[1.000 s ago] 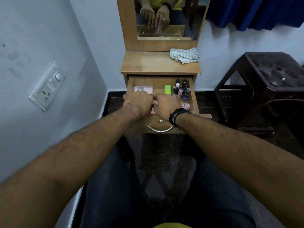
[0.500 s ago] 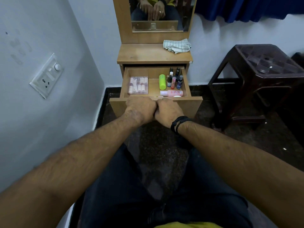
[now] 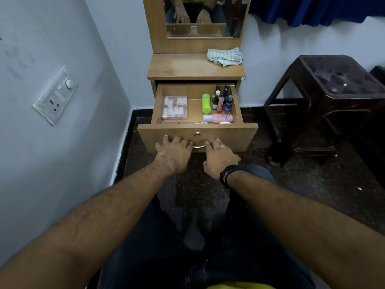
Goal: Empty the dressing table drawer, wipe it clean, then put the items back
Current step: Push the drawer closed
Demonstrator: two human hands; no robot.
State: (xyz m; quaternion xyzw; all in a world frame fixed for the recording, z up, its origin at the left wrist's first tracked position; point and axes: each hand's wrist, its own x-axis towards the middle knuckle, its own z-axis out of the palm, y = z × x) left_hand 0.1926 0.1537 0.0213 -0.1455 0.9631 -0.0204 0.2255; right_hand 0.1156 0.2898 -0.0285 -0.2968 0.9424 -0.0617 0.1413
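Note:
The wooden drawer (image 3: pixel 225 135) of the dressing table stands pulled far out. Inside lie a clear case of pink tubes (image 3: pixel 174 107) at the left, a green tube (image 3: pixel 206 103), several small nail polish bottles (image 3: pixel 222 99) at the back right and a pink bottle (image 3: pixel 217 118) on its side near the front. My left hand (image 3: pixel 174 152) and my right hand (image 3: pixel 219 156) hover with spread fingers just in front of the drawer's face, either side of the metal handle (image 3: pixel 199 146). Neither holds anything. A striped cloth (image 3: pixel 225 56) lies on the table top.
A mirror (image 3: pixel 205 16) rises behind the table top (image 3: pixel 183 66). A dark plastic stool (image 3: pixel 337 84) stands to the right. The wall with a switch plate (image 3: pixel 55 95) is close on the left. My knees are below the drawer, over a dark stone floor.
The drawer has been pulled out towards me. Both hands have let go of the handle and spread apart, fingers now relaxed in front of the drawer's face.

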